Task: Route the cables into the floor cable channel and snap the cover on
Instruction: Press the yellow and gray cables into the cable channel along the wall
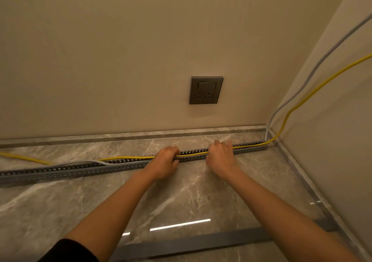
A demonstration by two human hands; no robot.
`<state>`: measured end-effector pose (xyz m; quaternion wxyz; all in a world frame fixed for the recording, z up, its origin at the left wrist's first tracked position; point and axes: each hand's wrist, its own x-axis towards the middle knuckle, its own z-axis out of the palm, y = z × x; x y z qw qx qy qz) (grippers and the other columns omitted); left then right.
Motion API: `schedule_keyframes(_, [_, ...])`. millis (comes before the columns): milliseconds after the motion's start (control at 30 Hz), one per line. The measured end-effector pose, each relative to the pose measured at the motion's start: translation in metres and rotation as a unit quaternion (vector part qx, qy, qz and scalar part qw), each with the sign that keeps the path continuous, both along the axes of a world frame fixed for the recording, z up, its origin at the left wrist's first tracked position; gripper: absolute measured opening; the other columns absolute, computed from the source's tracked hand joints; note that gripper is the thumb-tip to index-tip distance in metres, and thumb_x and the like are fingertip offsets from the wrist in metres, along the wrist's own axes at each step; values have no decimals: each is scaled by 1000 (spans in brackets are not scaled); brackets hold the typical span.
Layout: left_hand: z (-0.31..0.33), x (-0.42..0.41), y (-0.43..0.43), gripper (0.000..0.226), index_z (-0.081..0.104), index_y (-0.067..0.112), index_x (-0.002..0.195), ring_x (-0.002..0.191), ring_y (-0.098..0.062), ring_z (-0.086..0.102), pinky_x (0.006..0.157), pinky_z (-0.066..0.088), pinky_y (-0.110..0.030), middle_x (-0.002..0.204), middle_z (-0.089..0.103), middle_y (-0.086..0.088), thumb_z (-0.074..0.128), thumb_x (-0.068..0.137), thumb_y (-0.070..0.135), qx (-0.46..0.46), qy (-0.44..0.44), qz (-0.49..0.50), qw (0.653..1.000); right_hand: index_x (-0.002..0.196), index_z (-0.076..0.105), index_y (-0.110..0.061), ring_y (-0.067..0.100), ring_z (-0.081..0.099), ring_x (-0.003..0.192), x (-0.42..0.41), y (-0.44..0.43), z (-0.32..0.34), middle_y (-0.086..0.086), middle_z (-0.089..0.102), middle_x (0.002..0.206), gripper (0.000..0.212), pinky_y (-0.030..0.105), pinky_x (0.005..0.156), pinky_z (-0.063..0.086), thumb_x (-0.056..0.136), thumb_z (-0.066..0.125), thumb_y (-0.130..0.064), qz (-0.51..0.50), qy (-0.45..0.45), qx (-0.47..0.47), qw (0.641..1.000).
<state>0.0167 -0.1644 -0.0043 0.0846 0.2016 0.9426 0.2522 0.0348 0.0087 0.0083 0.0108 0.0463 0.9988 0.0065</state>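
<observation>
Grey cover strip (191, 243) lies flat on the floor, well in front of the slotted cable channel (60, 171). Left hand (164, 162) and right hand (221, 155) grip the channel mid-length, fingers curled over its top. Yellow cable (193, 154) sits inside the channel between them; grey cable (94, 162) arches out of it further left.

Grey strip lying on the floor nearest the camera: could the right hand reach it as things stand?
Probably yes. The right hand is curled over the cable channel, but the grey strip lies bare on the floor nearer the camera, with nothing on it.
</observation>
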Motion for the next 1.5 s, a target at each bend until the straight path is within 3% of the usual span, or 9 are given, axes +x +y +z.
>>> schedule_keyframes(167, [-1, 0, -26, 29, 56, 5, 116, 110, -27, 54, 95, 42, -33, 124, 55, -13, 55, 87, 7, 39, 64, 75, 994, 120, 56, -2, 32, 52, 115, -4, -41, 0, 16, 55, 125, 34, 37, 98, 36, 89, 42, -6, 110, 28, -66, 991])
schedule_keyframes(300, [1, -8, -61, 41, 51, 7, 125, 120, -28, 50, 101, 40, -36, 132, 53, -13, 59, 88, 23, -55, 23, 91, 994, 126, 54, -6, 31, 47, 119, -7, -71, -4, 14, 51, 128, 36, 38, 99, 38, 90, 47, -9, 151, -2, -91, 984])
schedule_keyframes(533, [2, -18, -91, 33, 59, 6, 105, 103, -30, 54, 82, 44, -36, 113, 58, -16, 62, 85, 32, -112, -16, 58, 992, 137, 45, -17, 31, 47, 118, -7, -100, -9, 15, 52, 128, 46, 37, 101, 37, 91, 51, -16, 186, -50, -109, 975])
schedule_keyframes(700, [-4, -9, -96, 32, 55, 3, 100, 94, -31, 56, 68, 39, -36, 105, 54, -13, 64, 83, 29, -91, 78, 51, 991, 133, 50, -20, 33, 50, 112, -9, -105, -13, 15, 54, 120, 39, 38, 91, 42, 95, 43, -14, 187, -10, -73, 980])
schedule_keyframes(933, [-19, -2, -104, 25, 65, 9, 61, 43, -19, 57, 34, 40, -20, 59, 60, -6, 87, 55, 18, -127, 200, -20, 971, 82, 75, -22, 23, 64, 51, -7, -99, -27, 5, 66, 68, 33, 23, 44, 50, 52, 81, -8, 220, 57, -67, 971])
schedule_keyframes(1100, [-22, -2, -99, 26, 62, 11, 45, 39, -19, 54, 41, 39, -16, 44, 55, -2, 86, 50, 20, -148, 186, -25, 971, 80, 77, -21, 22, 64, 61, -7, -95, -33, 4, 66, 72, 30, 24, 50, 53, 53, 86, -13, 236, 61, -66, 968])
schedule_keyframes(1200, [-20, -7, -99, 30, 61, 8, 45, 40, -23, 57, 40, 40, -16, 45, 56, -6, 90, 45, 16, -131, 164, -27, 977, 100, 74, -10, 34, 59, 89, -10, -100, -23, 15, 63, 93, 20, 37, 74, 51, 82, 64, -12, 230, 54, -106, 966])
schedule_keyframes(1333, [-8, -6, -98, 21, 66, -4, 92, 90, -33, 59, 75, 48, -38, 97, 60, -20, 58, 88, 15, -118, 106, 0, 987, 119, 63, -9, 33, 48, 112, -14, -99, -18, 15, 54, 119, 31, 37, 95, 37, 93, 47, -13, 228, 10, -87, 970])
schedule_keyframes(1500, [-8, 0, -117, 28, 58, 0, 116, 101, -34, 58, 86, 46, -38, 119, 52, -16, 53, 90, 11, -50, 81, 20, 995, 109, 64, 1, 35, 53, 108, -13, -113, -13, 18, 59, 117, 30, 36, 94, 37, 86, 44, 0, 207, 10, -63, 976])
